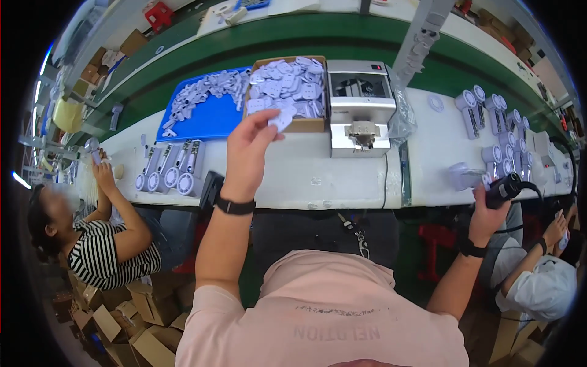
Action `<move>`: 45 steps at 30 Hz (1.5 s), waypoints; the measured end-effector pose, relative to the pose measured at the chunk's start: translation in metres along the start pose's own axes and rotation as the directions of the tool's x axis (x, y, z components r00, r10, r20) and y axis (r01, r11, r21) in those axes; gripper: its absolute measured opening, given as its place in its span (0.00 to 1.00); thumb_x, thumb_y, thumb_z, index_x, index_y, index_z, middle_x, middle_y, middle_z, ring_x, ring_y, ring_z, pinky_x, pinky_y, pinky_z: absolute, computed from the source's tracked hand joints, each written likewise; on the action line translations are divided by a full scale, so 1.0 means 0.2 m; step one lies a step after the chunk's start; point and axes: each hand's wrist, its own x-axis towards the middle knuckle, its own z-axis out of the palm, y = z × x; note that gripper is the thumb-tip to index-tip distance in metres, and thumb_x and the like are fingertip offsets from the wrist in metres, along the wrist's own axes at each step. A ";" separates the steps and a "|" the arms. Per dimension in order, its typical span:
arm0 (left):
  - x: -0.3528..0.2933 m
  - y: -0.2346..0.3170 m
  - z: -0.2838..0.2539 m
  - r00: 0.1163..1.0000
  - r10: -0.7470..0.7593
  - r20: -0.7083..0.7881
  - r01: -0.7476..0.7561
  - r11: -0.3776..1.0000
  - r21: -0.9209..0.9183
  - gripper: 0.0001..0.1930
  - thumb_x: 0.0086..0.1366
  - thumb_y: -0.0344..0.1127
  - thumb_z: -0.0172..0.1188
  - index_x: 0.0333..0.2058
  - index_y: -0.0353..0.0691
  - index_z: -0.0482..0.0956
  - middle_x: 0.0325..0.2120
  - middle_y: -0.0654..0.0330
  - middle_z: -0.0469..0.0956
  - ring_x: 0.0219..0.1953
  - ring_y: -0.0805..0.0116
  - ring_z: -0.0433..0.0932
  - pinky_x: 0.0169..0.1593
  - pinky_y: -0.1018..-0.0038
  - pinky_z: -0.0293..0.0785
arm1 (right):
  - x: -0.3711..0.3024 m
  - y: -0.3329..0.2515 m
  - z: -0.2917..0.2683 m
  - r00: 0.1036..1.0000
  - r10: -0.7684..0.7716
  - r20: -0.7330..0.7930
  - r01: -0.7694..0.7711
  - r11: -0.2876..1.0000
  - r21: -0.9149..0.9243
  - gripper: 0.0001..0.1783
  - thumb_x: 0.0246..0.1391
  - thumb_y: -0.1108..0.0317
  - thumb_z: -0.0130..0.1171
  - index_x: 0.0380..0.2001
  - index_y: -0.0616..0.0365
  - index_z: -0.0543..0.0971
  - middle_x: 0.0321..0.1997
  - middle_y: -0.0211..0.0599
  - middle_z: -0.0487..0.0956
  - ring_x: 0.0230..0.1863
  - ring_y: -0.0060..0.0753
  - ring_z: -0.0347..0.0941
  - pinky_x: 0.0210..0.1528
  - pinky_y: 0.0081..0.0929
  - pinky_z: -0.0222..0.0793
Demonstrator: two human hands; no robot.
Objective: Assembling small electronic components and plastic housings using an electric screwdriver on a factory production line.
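Observation:
My left hand (249,147) is raised over the white workbench (306,177), pinching a small white plastic part (282,120) just in front of a cardboard box (309,125) full of the same pale parts. My right hand (489,205) grips a black powered screwdriver (507,185) with a black cable, near the bench's front edge on the right. Its tip sits by a pale plastic piece (463,175) on the bench. Both wrists wear black bands.
A grey metal machine (359,107) stands right of the box. A blue tray (202,116) holds more parts at the left. Rows of white assembled units (171,168) and units (498,122) lie on the bench. A seated person in stripes (101,244) works left, another person (538,275) right.

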 end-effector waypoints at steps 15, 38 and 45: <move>-0.35 0.15 0.33 0.958 0.086 0.275 -0.088 0.996 -0.004 0.17 0.64 0.24 0.69 0.52 0.33 0.82 0.48 0.55 0.83 0.50 0.63 0.81 0.57 0.68 0.76 | -0.36 -0.59 0.71 0.580 0.076 0.811 -0.548 0.773 0.319 0.28 0.47 0.77 0.77 0.52 0.63 0.79 0.48 0.37 0.85 0.48 0.26 0.81 0.53 0.29 0.78; -0.23 0.07 0.55 0.647 0.514 0.563 -0.708 0.679 0.193 0.20 0.55 0.27 0.74 0.48 0.38 0.85 0.45 0.55 0.84 0.41 0.52 0.82 0.45 0.63 0.79 | -0.09 -0.42 0.49 0.813 -0.059 0.579 -0.267 0.846 0.461 0.32 0.55 0.77 0.67 0.61 0.57 0.67 0.43 0.43 0.76 0.35 0.37 0.78 0.41 0.34 0.77; -0.26 0.07 0.44 0.704 0.510 0.494 -0.674 0.699 0.238 0.20 0.56 0.26 0.73 0.50 0.39 0.84 0.47 0.52 0.85 0.45 0.49 0.82 0.49 0.62 0.77 | -0.24 -0.31 0.57 0.905 0.004 0.426 -0.272 0.774 0.572 0.28 0.57 0.82 0.64 0.58 0.57 0.67 0.37 0.39 0.77 0.33 0.34 0.78 0.40 0.32 0.77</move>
